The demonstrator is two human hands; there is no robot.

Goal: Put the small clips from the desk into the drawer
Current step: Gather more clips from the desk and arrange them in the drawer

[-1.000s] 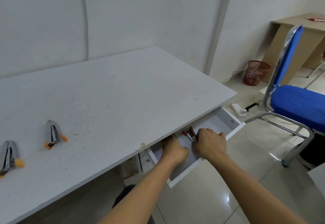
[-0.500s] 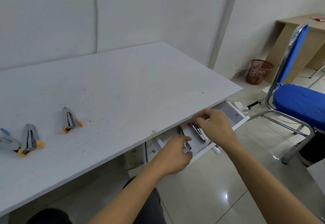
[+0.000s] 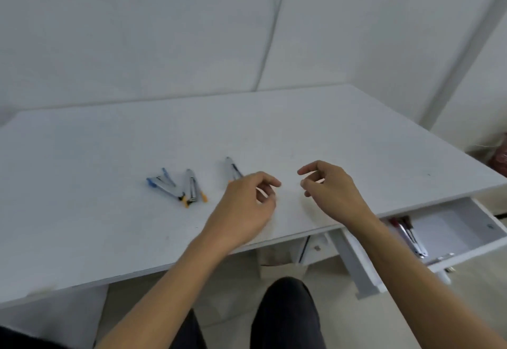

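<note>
Both hands hover empty, fingers loosely curled, above the tabletop (image 3: 329, 129) near its front edge: left hand (image 3: 247, 206) just beside the nearest spring clip (image 3: 232, 169), seemingly poised to pick it; right hand (image 3: 329, 192) apart. Two more clips (image 3: 189, 188) lie leftward; the open drawer (image 3: 452, 228) at the front right corner holds others.

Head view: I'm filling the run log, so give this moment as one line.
phase: reach for next clips | left hand: empty | right hand: empty | clips on desk: three | drawer: open, clips inside
</note>
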